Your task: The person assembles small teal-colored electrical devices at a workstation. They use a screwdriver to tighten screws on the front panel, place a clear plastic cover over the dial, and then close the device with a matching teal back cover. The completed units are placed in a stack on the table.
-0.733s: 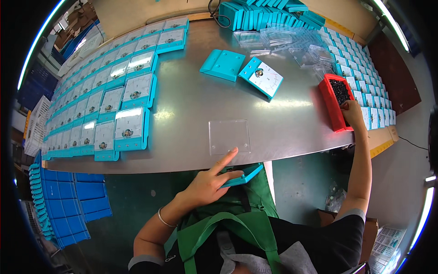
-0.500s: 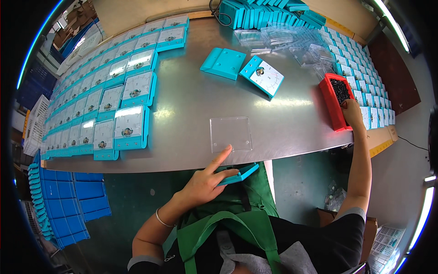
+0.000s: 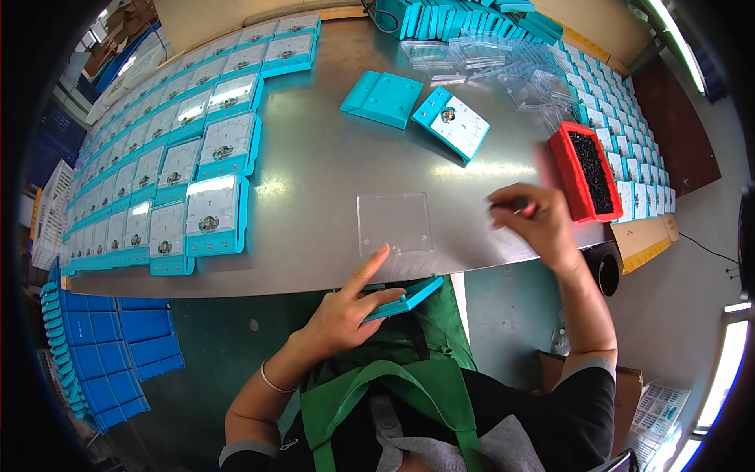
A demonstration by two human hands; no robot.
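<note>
My left hand is closed on a teal plastic meter case, held tilted just below the table's front edge. Its index finger points out to the near edge of a clear plastic cover, which lies flat on the metal table. To the right, my right hand is over the tabletop with its fingers pinched, smeared by motion. A small dark part shows at the fingertips. Beside that hand stands a red bin of small black parts.
Farther back lie a teal case and a meter with a white dial. Rows of finished-looking meters fill the left side, more the right. Clear covers and stacked teal cases are at the back.
My right hand has come out of the red bin and moved left over the table, fingers pinched. The left hand still holds the teal case, slightly lower and to the left.
</note>
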